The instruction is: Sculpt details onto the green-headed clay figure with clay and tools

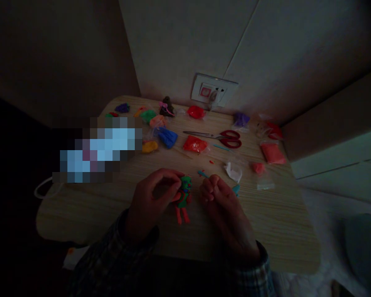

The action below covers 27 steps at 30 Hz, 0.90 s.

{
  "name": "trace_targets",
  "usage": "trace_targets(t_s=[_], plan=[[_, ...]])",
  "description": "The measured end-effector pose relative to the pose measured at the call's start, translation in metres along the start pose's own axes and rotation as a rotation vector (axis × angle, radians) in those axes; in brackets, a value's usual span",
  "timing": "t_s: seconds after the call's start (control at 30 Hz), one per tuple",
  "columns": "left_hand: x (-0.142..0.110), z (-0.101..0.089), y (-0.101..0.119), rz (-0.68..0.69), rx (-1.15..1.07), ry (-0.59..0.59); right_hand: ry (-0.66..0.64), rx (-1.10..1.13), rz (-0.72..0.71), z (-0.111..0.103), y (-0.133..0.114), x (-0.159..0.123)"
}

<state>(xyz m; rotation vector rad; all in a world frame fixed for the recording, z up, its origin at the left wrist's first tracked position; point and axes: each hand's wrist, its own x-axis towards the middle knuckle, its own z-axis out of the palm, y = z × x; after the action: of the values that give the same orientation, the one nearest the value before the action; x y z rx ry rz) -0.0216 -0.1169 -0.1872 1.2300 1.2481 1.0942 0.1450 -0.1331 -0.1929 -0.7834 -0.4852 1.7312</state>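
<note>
- Sleeves: two plaid sleeves (253, 274) lie nearest the camera, along the lower edge of the view.
- Left hand (151, 198): grip closed to a pinch, with thumb and fingertips on the side of the clay figurine.
- Clay figurine (183, 201): located between the hands, over the near part of the table (284, 231). Head and body green, legs orange-red and directed toward the camera. Contact between legs and table cannot be determined.
- Right hand (224, 206): apart from the figurine, fingers curled inward, thumb near the index finger. Whether this grip has hold of any small item cannot be told.
- Blue tool (203, 174): tip visible just beyond the right fingers; the remainder is hidden by the hand.
- White crumpled piece (233, 172): beyond the right hand, near a bagged pink lump (258, 168).
- Scissors (217, 135): flat on the table, blades closed and directed left, red handles right.
- Red clay packet (194, 144): just below the scissor blades.
- Blue clay (167, 137): left of the red clay packet, near yellow clay (150, 146).
- Coral clay packet (272, 152): near the right table edge.
- Wall socket (200, 91): beyond the rear table edge, plug (214, 98) inserted.
</note>
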Motion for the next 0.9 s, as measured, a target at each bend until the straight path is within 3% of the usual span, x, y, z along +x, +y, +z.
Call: trace_targets(t_s=[0.3, 0.57, 0.9], plan=[[0.0, 0.0, 0.001, -0.015, 0.002, -0.001, 0.058, -0.224, -0.116, 0.002, 0.0, -0.002], [0.001, 0.0, 0.003, -0.012, 0.014, 0.013, 0.224, -0.461, -0.231, 0.002, 0.002, 0.003], [0.0, 0.001, 0.002, -0.051, -0.008, 0.014, 0.247, -0.596, -0.272, 0.003, 0.001, 0.008]])
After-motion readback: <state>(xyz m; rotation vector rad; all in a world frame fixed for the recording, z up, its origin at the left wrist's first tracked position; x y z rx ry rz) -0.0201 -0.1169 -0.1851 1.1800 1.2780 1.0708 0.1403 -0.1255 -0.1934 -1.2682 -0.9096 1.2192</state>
